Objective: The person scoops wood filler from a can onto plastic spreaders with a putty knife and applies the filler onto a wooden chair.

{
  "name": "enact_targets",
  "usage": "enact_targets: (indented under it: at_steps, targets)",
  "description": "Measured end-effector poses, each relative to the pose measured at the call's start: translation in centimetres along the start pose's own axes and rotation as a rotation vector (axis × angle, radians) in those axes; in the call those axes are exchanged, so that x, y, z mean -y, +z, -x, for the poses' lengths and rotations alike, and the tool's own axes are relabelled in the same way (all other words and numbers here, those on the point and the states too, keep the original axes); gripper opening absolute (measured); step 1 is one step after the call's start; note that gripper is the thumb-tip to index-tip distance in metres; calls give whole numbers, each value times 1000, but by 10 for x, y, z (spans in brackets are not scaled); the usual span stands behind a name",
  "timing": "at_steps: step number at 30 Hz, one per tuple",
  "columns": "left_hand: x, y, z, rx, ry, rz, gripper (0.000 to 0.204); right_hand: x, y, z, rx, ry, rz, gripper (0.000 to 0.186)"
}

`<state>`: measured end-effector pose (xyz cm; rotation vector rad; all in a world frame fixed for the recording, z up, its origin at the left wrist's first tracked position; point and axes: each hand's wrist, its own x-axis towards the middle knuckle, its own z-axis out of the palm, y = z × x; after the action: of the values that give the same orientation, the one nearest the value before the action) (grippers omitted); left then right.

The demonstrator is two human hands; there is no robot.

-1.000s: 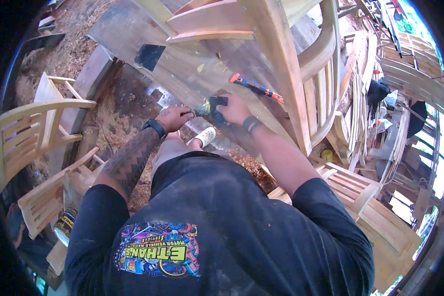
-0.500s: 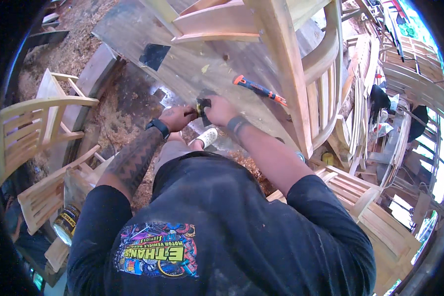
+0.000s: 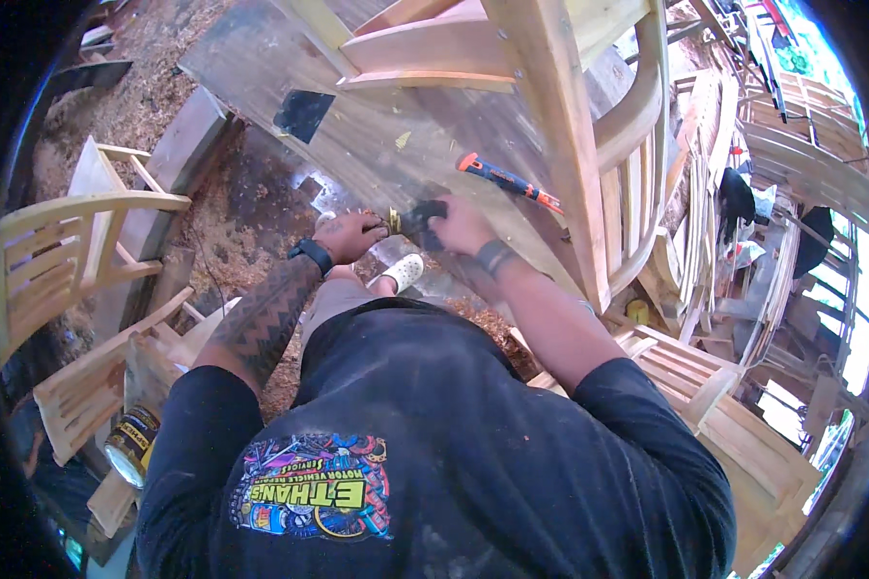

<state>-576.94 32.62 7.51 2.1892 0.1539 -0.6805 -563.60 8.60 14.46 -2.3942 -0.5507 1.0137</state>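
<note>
My left hand (image 3: pixel 348 234) has its fingers closed around a small, brass-yellow piece (image 3: pixel 393 220), whose exact shape I cannot make out. Just to its right, my right hand (image 3: pixel 459 227) grips a blurred dark object (image 3: pixel 422 216). Both hands are over the near edge of a worn plywood board (image 3: pixel 241 77). A hammer with an orange-and-blue handle (image 3: pixel 497 175) lies on the board beyond my right hand, beside the upright leg of a wooden chair frame (image 3: pixel 550 116). A black square patch (image 3: pixel 304 116) is on the board farther back.
Unfinished slatted chairs (image 3: pixel 43 261) stand at left, and another seat (image 3: pixel 686 376) at lower right. A labelled can (image 3: pixel 130 444) sits at lower left. Wood strips (image 3: pixel 695 193) are stacked at right. Shavings cover the floor (image 3: pixel 232 222); my shoe (image 3: pixel 406 270) shows below my hands.
Since half a second ago my right hand has moved rightward with the dark object, away from my left hand, which stays about in place. The view has barely shifted.
</note>
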Motion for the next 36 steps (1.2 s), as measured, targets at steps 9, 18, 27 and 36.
enact_targets:
  at_steps: [9, 18, 27, 36]
  targets:
    - [1, 2, -4, 1, 9, 23, 43, 4, 15, -24, -133, -85, 24, 39]
    - [1, 2, -3, 20, -25, 48, 44, 6, 22, -18, -72, -12, -12, 40]
    - [2, 2, 3, -8, -1, 13, 44, -17, -11, -5, -41, 147, -205, 46]
    - [-6, 0, 3, -6, 13, 8, 42, -30, -11, -17, -158, -25, 26, 34]
